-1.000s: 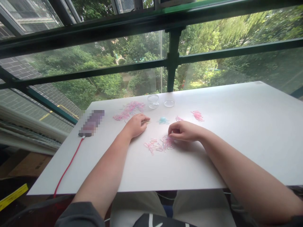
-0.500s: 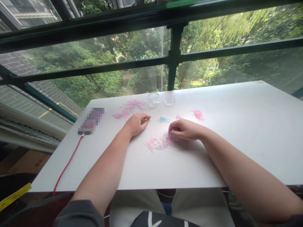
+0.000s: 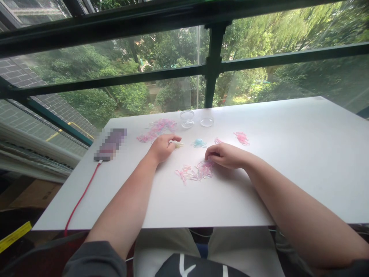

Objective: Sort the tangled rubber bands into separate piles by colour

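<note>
Beyond blue bands (image 3: 199, 143), clear containers (image 3: 187, 124)

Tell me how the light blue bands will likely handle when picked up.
The light blue bands look thin and curled, so they are probably floppy and very light. Their strands overlap, so a pinch may lift several at once. Lying loosely, they seem unlikely to roll.

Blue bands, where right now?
The blue bands lie in a small pile near mid-table in the head view, between the yellow bands by the left hand and the pink ones beyond the right hand.
</note>
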The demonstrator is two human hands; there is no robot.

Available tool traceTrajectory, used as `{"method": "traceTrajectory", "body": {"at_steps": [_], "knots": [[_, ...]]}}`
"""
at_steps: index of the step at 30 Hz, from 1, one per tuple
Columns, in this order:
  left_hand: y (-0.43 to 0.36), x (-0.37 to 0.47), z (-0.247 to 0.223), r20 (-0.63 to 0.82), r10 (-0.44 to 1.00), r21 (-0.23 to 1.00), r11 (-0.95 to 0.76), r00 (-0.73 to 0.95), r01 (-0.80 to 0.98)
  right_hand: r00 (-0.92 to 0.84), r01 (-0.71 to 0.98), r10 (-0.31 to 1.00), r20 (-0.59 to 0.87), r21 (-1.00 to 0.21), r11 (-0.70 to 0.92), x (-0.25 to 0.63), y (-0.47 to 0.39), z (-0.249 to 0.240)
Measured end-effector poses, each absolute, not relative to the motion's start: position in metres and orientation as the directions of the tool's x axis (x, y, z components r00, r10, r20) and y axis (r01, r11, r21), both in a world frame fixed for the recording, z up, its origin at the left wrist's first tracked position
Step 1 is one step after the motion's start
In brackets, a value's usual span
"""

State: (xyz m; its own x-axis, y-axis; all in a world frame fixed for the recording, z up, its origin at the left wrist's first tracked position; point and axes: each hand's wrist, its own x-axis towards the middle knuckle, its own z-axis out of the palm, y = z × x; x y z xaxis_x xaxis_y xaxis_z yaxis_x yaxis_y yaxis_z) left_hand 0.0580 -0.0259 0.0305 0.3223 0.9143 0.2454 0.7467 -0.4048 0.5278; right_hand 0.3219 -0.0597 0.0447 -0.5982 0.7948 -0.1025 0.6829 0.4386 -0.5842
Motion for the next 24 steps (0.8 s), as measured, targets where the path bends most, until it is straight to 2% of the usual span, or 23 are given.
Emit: {"method": "traceTrajectory", "body": {"at_steps": [4, 6, 8, 11, 15, 24], "knots": [[-0.028, 0.059, 0.035, 0.318, 0.905, 0.556, -0.420, 0.283, 0.717, -0.577, 0.706, 0.811, -0.095, -0.558, 0.436, 0.320, -0.059, 0.043], [-0.032, 0.062, 0.038, 0.315, 0.891, 0.554, -0.452, 0.326, 0.699, -0.567, 0.716, 0.819, -0.090, -0.545, 0.436, 0.319, -0.060, 0.043], [-0.039, 0.067, 0.041, 0.253, 0.869, 0.540, -0.491, 0.424, 0.683, -0.558, 0.730, 0.825, -0.095, -0.529, 0.433, 0.318, -0.061, 0.044], [-0.050, 0.073, 0.045, 0.087, 0.816, 0.522, -0.526, 0.572, 0.672, -0.551, 0.741, 0.828, -0.105, -0.518, 0.428, 0.317, -0.063, 0.045], [-0.058, 0.078, 0.047, -0.039, 0.753, 0.520, -0.545, 0.656, 0.657, -0.553, 0.742, 0.826, -0.111, -0.517, 0.428, 0.316, -0.064, 0.046], [-0.062, 0.102, 0.038, 0.144, 0.732, 0.467, -0.644, 0.666, 0.606, -0.602, 0.704, 0.795, -0.077, -0.521, 0.483, 0.316, -0.063, 0.042]]}}
